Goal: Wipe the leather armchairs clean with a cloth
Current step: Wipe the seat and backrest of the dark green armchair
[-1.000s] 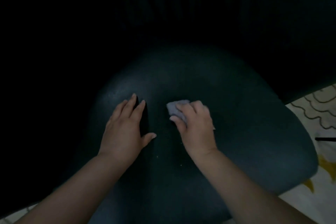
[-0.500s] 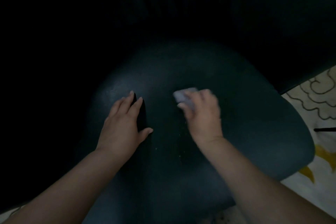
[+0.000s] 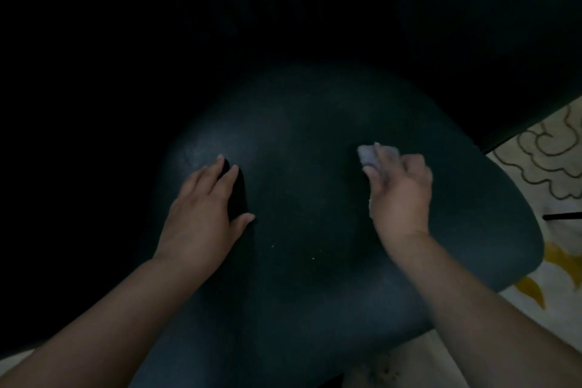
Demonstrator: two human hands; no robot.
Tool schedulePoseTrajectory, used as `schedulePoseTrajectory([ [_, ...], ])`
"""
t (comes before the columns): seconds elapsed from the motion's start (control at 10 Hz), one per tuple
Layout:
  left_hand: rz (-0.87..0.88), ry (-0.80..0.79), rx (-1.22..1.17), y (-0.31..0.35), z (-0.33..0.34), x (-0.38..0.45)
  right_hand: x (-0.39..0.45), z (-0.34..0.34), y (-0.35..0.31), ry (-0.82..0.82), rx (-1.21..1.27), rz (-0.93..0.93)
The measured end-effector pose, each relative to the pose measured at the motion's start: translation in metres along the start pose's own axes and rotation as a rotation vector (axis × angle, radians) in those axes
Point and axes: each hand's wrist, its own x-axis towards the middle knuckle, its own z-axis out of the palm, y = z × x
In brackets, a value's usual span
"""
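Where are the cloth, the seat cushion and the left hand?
cloth (image 3: 367,155), head view, its bare corner.
seat cushion (image 3: 308,142), head view, bare top.
left hand (image 3: 201,214), head view, its back.

One dark leather seat fills the middle of the view. Two hands lie on it: one left hand, flat with its fingers straight, and one right hand. One small pale cloth sits under the right hand's fingers. Two bare forearms reach in from below. One patterned floor covering shows at the right edge, with one thin dark line across it. A few tiny white specks dot the seat; their number cannot be told.
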Motion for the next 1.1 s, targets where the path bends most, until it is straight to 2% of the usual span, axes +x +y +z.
schedulePoseTrajectory([
  [0.1, -0.022, -0.006, 0.012, -0.003, 0.002, -0.003, -0.028, 0.009, -0.013, -0.059, 0.018, -0.034],
  [0.2, -0.030, -0.015, 0.019, -0.004, 0.003, -0.009, -0.068, 0.023, -0.050, -0.127, 0.092, -0.218],
  [0.3, -0.026, -0.012, 0.027, -0.008, 0.002, -0.015, -0.059, 0.014, -0.042, -0.126, 0.127, -0.223],
  [0.4, -0.038, 0.006, 0.035, -0.019, 0.000, -0.022, -0.044, 0.004, -0.011, -0.011, 0.127, -0.057],
  [0.5, -0.074, 0.023, 0.031, -0.031, 0.000, -0.032, -0.070, 0.011, -0.022, -0.064, 0.114, -0.047],
  [0.6, -0.090, 0.010, 0.033, -0.037, 0.002, -0.043, -0.114, 0.028, -0.068, -0.154, 0.189, -0.188],
  [0.7, -0.078, 0.015, 0.021, -0.041, 0.003, -0.053, -0.114, 0.025, -0.071, -0.169, 0.205, -0.267],
  [0.8, -0.064, 0.013, 0.024, -0.046, 0.003, -0.059, -0.088, 0.014, -0.035, 0.006, 0.070, -0.047],
  [0.9, -0.070, -0.004, 0.023, -0.053, 0.004, -0.064, -0.103, 0.015, -0.034, -0.045, 0.122, 0.042],
  [1.0, -0.074, -0.027, 0.017, -0.058, 0.005, -0.071, -0.141, 0.033, -0.071, -0.169, 0.208, -0.086],
  [1.1, -0.071, -0.027, 0.021, -0.062, 0.007, -0.077, -0.147, 0.035, -0.085, -0.180, 0.247, -0.214],
])
